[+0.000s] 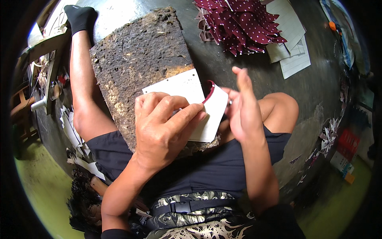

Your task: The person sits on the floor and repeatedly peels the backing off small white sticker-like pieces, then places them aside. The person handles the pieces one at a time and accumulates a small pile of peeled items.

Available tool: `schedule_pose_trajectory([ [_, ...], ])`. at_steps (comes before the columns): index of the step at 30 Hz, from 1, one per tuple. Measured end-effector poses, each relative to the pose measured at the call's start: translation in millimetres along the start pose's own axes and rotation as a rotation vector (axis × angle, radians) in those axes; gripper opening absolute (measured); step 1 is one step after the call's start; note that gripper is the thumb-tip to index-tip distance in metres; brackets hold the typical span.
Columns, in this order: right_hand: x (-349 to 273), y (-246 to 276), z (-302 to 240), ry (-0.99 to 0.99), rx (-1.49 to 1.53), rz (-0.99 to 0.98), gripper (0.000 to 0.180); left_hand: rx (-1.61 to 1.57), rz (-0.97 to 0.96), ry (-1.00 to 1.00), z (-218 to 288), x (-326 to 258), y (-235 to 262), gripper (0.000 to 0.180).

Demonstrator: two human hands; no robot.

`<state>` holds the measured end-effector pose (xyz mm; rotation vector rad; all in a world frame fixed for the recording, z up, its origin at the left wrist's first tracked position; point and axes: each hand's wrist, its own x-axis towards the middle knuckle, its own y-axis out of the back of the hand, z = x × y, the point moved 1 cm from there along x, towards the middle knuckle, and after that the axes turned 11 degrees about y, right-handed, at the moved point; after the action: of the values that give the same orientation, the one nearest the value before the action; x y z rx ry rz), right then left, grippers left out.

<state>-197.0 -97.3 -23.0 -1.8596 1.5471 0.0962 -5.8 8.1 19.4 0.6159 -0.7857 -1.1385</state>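
Dark concrete floor (318, 85), person seated on it, legs out, view straight down onto the lap.

Far left of the grip: wooden frame (43, 47) with a pale cylinder (38, 104) and clutter below it. Black sock (80, 16) on the outstretched leg, top left. Paper offcuts (73, 139) scattered just left of the thigh.

Under the grip: rough dark slab (139, 55), cork-like surface, propped on the lap and running up-left away from the body. White card template (187, 89) lies flat on its near end.

Left hand (161, 129): palm down on the card, fingers curled and pressed together, thumb and forefinger tips bearing on the card's right portion, pinning it to the slab. Not pinching, just a flat hold-down.

Maroon strip (209, 91): thin curved piece, follows the card's upper right edge, just right of the left fingertips, touching the card.

Right hand (240, 109): right beside the card's right edge, forefinger raised and straight, other fingers folded in. Something small and metallic shows at the folded fingers; cannot tell what it is or whether it's actually pinched.

Above and right of the grip: pile of maroon polka-dot cut pieces (242, 24) on the floor, loose, no box or tray. White paper sheets (292, 47) just right of that pile, overlapping. More scraps (328, 137) well right, along the floor edge.
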Motion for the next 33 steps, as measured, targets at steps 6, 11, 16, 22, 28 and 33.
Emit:
schedule_pose_trajectory([
  [6, -33.3, -22.8, 11.6, 0.231, -0.282, 0.049, 0.11, 0.011, 0.008, 0.011, 1.3, -1.1, -2.9, 0.028],
  [11, -41.1, -26.2, 12.1, 0.223, -0.117, 0.081, 0.104, 0.002, 0.036, 0.025, 3.1, -2.0, -4.8, 0.027],
  [16, -34.0, -32.4, 22.8, 0.381, -0.102, -0.014, 0.095, 0.007, 0.009, 0.032, 3.9, -1.1, -3.5, 0.027],
  [22, -22.5, -25.9, 14.2, 0.36, -0.12, -0.081, 0.087, 0.006, -0.031, 0.008, 0.5, 0.0, 0.9, 0.028],
  [28, -12.4, -17.5, 12.2, 0.347, -0.177, -0.141, 0.085, 0.01, -0.039, -0.023, -2.7, -0.8, 3.7, 0.033],
  [33, -8.4, -11.1, 12.0, 0.348, -0.227, -0.173, 0.08, 0.002, -0.052, -0.018, -3.7, -0.7, 4.4, 0.034],
])
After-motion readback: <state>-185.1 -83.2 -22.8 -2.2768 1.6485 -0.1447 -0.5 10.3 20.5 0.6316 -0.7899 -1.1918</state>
